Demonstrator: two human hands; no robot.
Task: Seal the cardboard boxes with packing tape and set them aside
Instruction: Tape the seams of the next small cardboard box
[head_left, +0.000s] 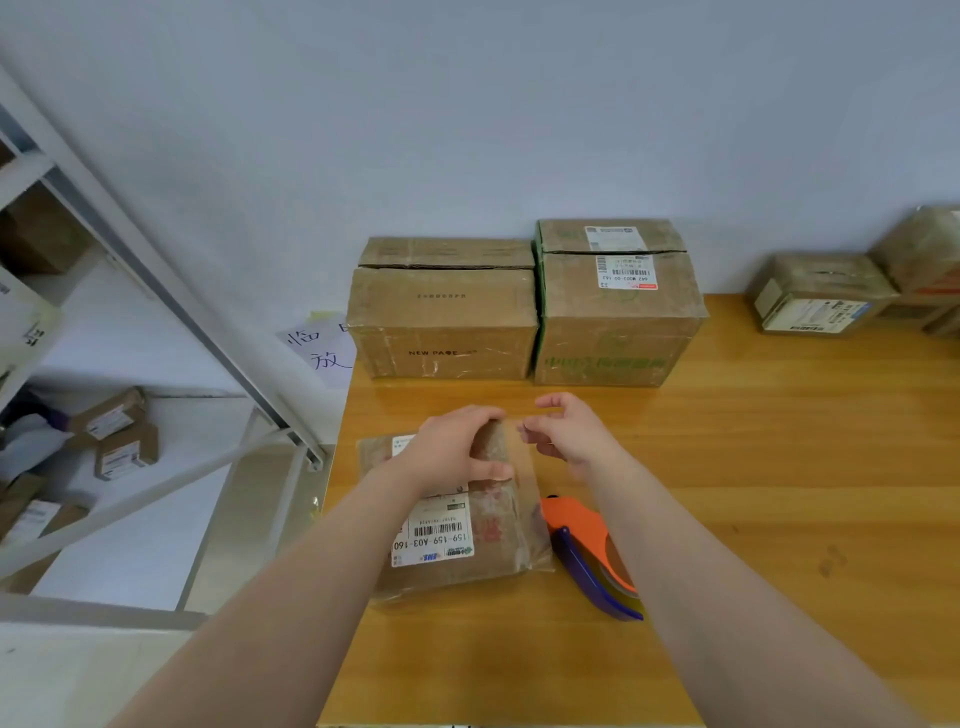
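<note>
The small flat brown cardboard box (467, 540) lies near the left edge of the wooden table (779, 467). The left hand (457, 452) is clamped over its far end, probably to steady it for taping. The right hand (566, 428) hovers just beside, fingers loosely curled; blur hides whether it pinches clear tape. The orange and purple plastic tape dispenser (582, 530) rests beside the box, partly hidden by the right forearm.

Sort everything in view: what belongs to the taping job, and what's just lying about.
Job: small box with the shipping label; orange tape dispenser; large plain box and green-printed box at the back, probably waiting or done.
Lying about: handwritten note; shelf parcels; boxes at far right, role unclear.
</note>
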